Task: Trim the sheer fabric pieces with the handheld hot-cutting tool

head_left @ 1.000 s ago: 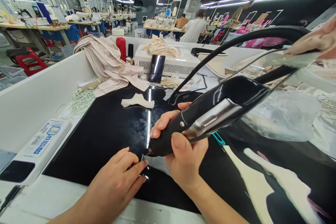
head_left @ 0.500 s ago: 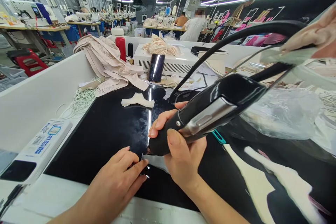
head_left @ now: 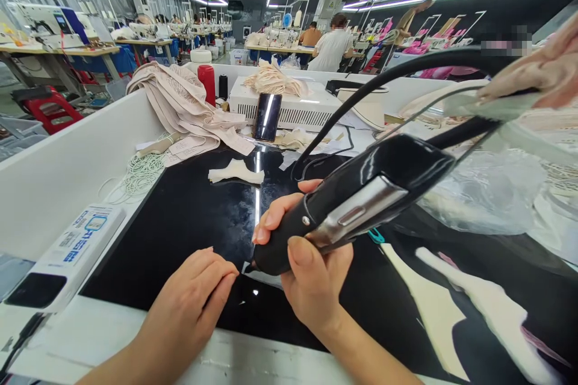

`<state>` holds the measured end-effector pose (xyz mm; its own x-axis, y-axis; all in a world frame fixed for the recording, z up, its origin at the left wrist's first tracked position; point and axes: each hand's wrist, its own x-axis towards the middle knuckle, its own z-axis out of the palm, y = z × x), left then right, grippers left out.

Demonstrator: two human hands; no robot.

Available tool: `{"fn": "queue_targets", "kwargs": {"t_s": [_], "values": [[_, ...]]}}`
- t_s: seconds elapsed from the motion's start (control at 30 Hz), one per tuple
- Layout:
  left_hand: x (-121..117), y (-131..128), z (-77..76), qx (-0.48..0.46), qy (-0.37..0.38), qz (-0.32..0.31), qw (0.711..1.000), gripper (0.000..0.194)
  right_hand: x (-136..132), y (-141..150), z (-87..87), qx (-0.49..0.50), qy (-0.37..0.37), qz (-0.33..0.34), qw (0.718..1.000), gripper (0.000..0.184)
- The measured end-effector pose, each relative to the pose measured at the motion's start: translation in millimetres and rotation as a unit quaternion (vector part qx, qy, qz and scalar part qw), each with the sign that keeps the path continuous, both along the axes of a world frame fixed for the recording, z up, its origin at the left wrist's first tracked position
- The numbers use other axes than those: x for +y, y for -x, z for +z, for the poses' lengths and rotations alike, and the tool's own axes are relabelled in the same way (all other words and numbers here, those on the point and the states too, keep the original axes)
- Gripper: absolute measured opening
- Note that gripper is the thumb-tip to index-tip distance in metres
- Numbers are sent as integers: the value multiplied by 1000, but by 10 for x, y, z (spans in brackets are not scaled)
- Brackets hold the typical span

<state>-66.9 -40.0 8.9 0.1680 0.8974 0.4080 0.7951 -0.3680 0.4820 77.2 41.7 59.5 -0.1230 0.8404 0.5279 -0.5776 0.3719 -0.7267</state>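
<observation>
Clearly, the right hand (head_left: 318,283) has its fingers wrapped around a black corded tool (head_left: 356,198), slanting from right of centre down to a small pale piece (head_left: 262,277) at lower centre. Left of that, the left hand (head_left: 187,298) is over the black mat (head_left: 194,222), fingers drawn close together; whether they pinch anything, I cannot tell. One cream cutout (head_left: 236,172) lies just left of the frame's centre.

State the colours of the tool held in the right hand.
Black, with a silvery panel along the tool; best seen in the head view.
</observation>
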Motion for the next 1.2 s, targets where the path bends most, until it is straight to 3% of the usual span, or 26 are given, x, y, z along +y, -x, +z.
{"fn": "queue_targets", "kwargs": {"t_s": [0.23, 0.43, 0.7, 0.9, 1.13, 1.2], "values": [[1, 13, -41, 1, 17, 1, 1000, 18, 19, 17, -16, -18, -9, -14, 1000, 26], [8, 26, -84, 22, 37, -8, 999, 25, -5, 3, 36, -21, 13, 0, 1000, 32], [11, 28, -67, 98, -23, -35, 994, 28, -104, -401, 152, -42, 25, -39, 998, 40], [20, 0, 101, 84, 10, -133, 987, 22, -133, -680, 86, -53, 23, -44, 997, 41], [439, 51, 265, 60, 80, -252, 962, 18, -95, -636, 127, -35, 17, -53, 998, 40], [542, 34, 300, 64, 118, -291, 947, 32, -103, -588, 140, -36, 27, -55, 997, 42]]}}
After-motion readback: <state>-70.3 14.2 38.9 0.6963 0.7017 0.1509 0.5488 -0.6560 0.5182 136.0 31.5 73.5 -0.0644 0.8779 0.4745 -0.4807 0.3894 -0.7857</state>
